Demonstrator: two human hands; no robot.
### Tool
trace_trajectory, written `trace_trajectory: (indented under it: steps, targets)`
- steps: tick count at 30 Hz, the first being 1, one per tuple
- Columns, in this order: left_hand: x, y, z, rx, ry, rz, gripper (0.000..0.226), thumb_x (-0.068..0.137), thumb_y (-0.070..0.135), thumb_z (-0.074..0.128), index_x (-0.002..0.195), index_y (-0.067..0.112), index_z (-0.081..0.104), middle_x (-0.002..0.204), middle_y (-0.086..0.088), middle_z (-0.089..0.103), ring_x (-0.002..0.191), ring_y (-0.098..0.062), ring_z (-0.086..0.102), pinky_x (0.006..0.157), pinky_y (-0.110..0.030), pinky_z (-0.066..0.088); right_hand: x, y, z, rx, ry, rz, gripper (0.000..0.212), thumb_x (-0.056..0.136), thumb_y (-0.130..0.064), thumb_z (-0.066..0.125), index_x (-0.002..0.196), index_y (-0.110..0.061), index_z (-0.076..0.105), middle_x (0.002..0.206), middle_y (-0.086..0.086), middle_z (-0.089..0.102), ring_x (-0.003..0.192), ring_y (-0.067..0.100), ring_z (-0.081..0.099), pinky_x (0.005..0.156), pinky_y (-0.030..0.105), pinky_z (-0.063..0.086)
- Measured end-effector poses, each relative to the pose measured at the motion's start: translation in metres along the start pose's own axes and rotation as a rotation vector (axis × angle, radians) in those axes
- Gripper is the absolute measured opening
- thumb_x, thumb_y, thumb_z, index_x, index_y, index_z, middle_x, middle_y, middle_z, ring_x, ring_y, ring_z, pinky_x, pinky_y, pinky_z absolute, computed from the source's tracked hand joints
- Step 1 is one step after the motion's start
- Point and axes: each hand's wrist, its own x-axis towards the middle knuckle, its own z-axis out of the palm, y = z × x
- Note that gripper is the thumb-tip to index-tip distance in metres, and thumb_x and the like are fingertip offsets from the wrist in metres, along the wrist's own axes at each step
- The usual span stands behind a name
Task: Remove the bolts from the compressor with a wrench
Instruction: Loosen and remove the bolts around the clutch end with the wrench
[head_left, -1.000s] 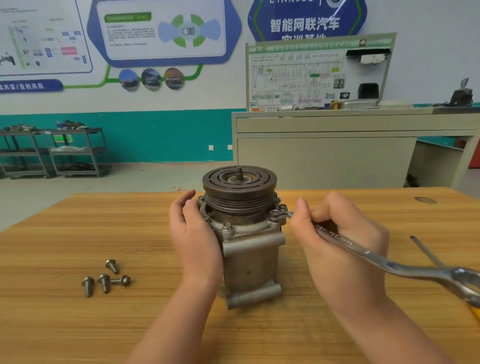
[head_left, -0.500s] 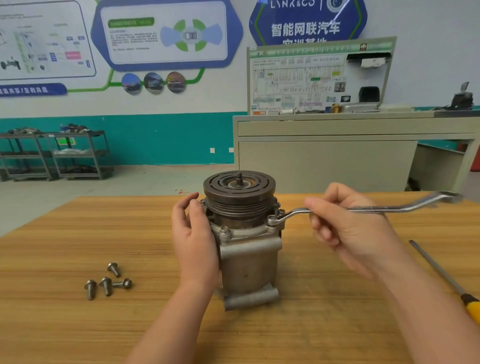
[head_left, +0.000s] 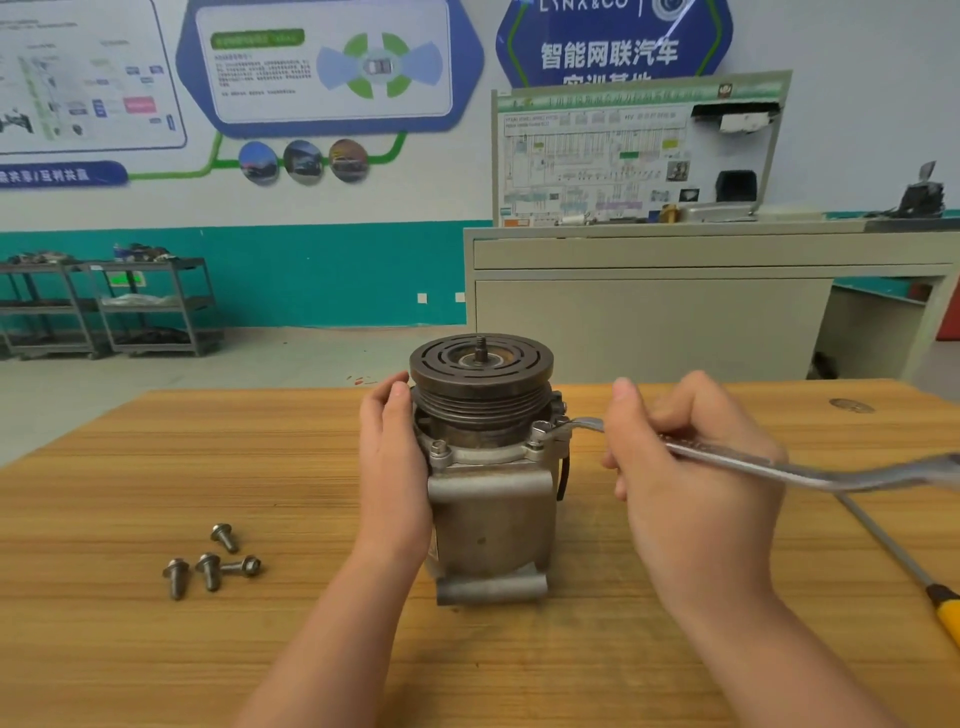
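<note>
I'm mid-way through loosening: my left hand (head_left: 395, 467) braces the compressor (head_left: 485, 483) upright on the table (head_left: 156, 649), my right hand (head_left: 691, 467) curls around the wrench (head_left: 753, 460) seated on the right-side bolt (head_left: 540, 428), four removed bolts (head_left: 210, 564) lie left—next, another steady swing.

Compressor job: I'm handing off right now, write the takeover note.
Left hand: flat against the side of the compressor, steadying it upright on the wooden table.
Right hand: grips the ring wrench, its ring end seated on the front-right flange bolt.
Done: four removed bolts lie loose on the table left of the compressor.
Left: finish the bolt under the wrench, then the front-left flange bolt; any at the back are hidden.
A yellow-handled screwdriver lies to the right.
</note>
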Motion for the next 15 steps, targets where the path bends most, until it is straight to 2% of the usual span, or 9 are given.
trace_trajectory:
  steps: [4,6,8,10,12,13,15]
  targets:
    - [-0.002,0.000,0.001,-0.053,0.044,-0.015,0.026,0.104,0.033,0.038,0.124,0.027,0.053,0.116,0.006,0.062,0.108,-0.003,0.056,0.089,-0.024,0.045,-0.002,-0.005,0.004,-0.078,-0.029,-0.073,0.040,0.088,-0.009,0.061,0.054,0.000,0.042,0.046,0.008,0.044,0.049,0.017,0.043,0.047,0.018,0.033]
    - [-0.003,0.001,0.002,-0.077,0.069,-0.005,0.020,0.103,0.030,0.041,0.119,0.029,0.053,0.109,0.010,0.062,0.100,0.006,0.058,0.080,-0.014,0.046,-0.002,-0.012,0.007,-0.134,-0.070,-0.137,0.043,0.086,-0.003,0.061,0.054,-0.014,0.037,0.048,-0.007,0.037,0.047,0.012,0.035,0.045,0.016,0.027]
    - [-0.004,0.003,0.003,-0.116,0.102,-0.006,0.017,0.103,0.025,0.043,0.117,0.026,0.053,0.099,0.011,0.062,0.082,0.012,0.060,0.068,-0.008,0.045,0.000,-0.024,0.013,-0.240,-0.167,-0.217,0.052,0.084,-0.001,0.058,0.062,-0.034,0.025,0.050,-0.012,0.025,0.045,0.005,0.029,0.045,0.011,0.022]
    - [-0.005,0.005,0.004,-0.146,0.145,-0.023,0.018,0.101,0.019,0.046,0.117,0.021,0.052,0.085,0.015,0.067,0.072,0.007,0.061,0.065,-0.013,0.048,-0.001,-0.039,0.021,-0.421,-0.288,-0.275,0.042,0.082,-0.004,0.049,0.065,-0.034,0.025,0.051,-0.016,0.027,0.044,0.000,0.029,0.045,0.009,0.019]
    - [-0.007,0.006,0.004,-0.143,0.165,-0.029,0.017,0.100,0.015,0.047,0.116,0.020,0.052,0.065,0.021,0.065,0.056,0.005,0.057,0.052,-0.013,0.046,-0.007,-0.045,0.026,-0.516,-0.350,-0.260,0.021,0.078,-0.015,0.036,0.064,-0.030,0.029,0.052,-0.011,0.038,0.044,0.004,0.034,0.043,0.016,0.021]
    - [-0.009,0.006,0.004,-0.141,0.154,-0.036,0.018,0.100,0.015,0.047,0.115,0.021,0.052,0.059,0.019,0.061,0.052,0.002,0.053,0.048,-0.015,0.043,-0.011,-0.045,0.026,-0.497,-0.346,-0.213,0.020,0.078,-0.017,0.035,0.063,-0.029,0.029,0.052,-0.010,0.039,0.045,0.005,0.035,0.043,0.018,0.023]
    - [-0.012,0.005,0.002,-0.125,0.138,-0.036,0.018,0.100,0.018,0.044,0.115,0.024,0.052,0.057,0.013,0.055,0.050,0.001,0.047,0.045,-0.015,0.040,-0.019,-0.038,0.020,-0.380,-0.255,-0.053,0.030,0.083,-0.016,0.048,0.061,-0.023,0.029,0.051,-0.006,0.037,0.047,0.003,0.035,0.046,0.016,0.026]
